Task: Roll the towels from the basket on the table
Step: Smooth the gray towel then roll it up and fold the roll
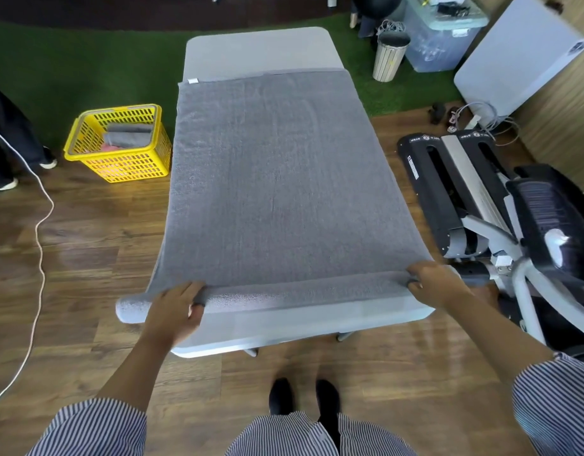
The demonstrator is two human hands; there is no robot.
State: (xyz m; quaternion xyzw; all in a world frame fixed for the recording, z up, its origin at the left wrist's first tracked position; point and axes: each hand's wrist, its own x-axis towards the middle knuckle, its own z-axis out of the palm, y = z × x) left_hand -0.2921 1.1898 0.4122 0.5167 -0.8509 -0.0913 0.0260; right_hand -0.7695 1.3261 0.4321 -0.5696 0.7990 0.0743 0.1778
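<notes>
A grey towel (277, 179) lies spread over the table (261, 47), its near edge turned into a thin roll (284, 291) across the near end. The left hand (177, 309) and right hand (433, 283) grip the roll near its ends, fingers curled over it (thumbs hidden). The yellow basket (119, 144) stands on the floor left of the table, holding more towels (127, 134).

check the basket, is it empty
No, the yellow basket on the floor left of the table holds folded grey towels and something pink beneath them.
</notes>
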